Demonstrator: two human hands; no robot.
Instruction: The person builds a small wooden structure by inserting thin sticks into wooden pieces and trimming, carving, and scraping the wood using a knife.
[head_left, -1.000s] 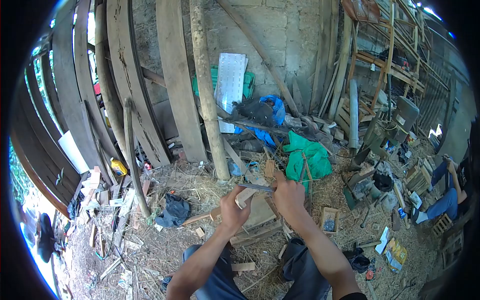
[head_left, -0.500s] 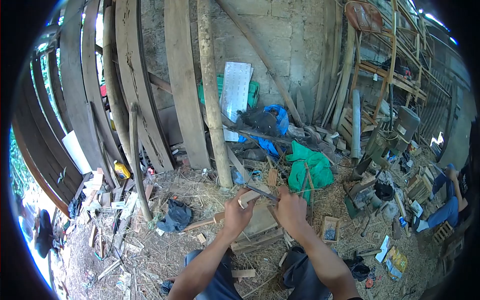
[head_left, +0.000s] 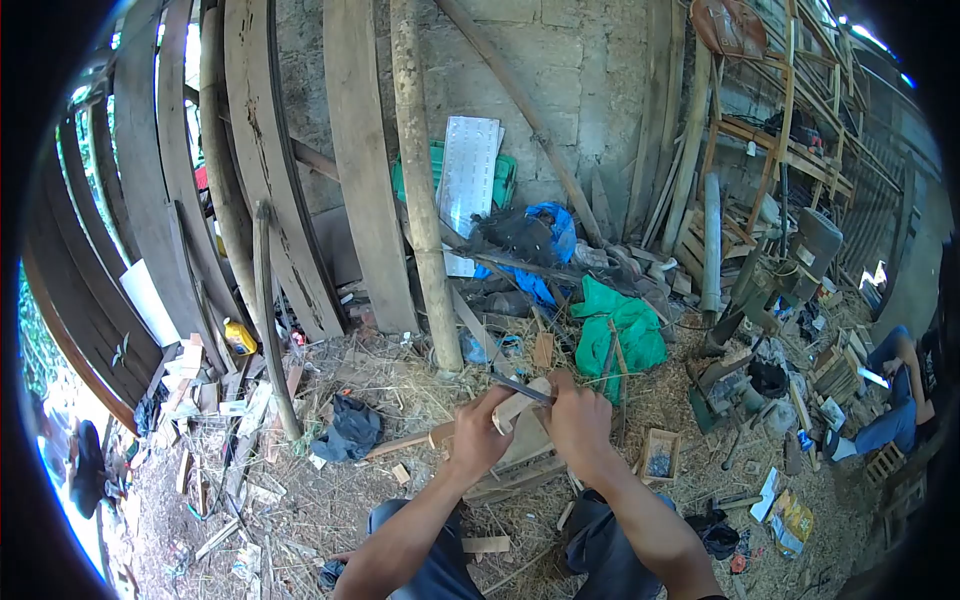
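My left hand (head_left: 480, 436) is closed round a small pale wooden piece (head_left: 517, 405), whose rounded end sticks up between the hands. My right hand (head_left: 580, 417) grips one end of a dark, narrow metal blade (head_left: 522, 388), which lies across the top of the wooden piece. The blade's other end reaches toward my left fingers; whether they touch it is unclear. Below and behind the hands stands a low wooden block (head_left: 520, 476).
A green plastic bag (head_left: 618, 326) lies ahead, right of a wooden post (head_left: 418, 190). A small box of nails or screws (head_left: 660, 454) sits to the right. Another person (head_left: 898, 395) sits at the far right. Straw and wood scraps cover the ground.
The wooden piece has moved right and is tilted more upward under the blade. My left hand has shifted slightly right. The other person's arm has moved, and a pale object now shows near it.
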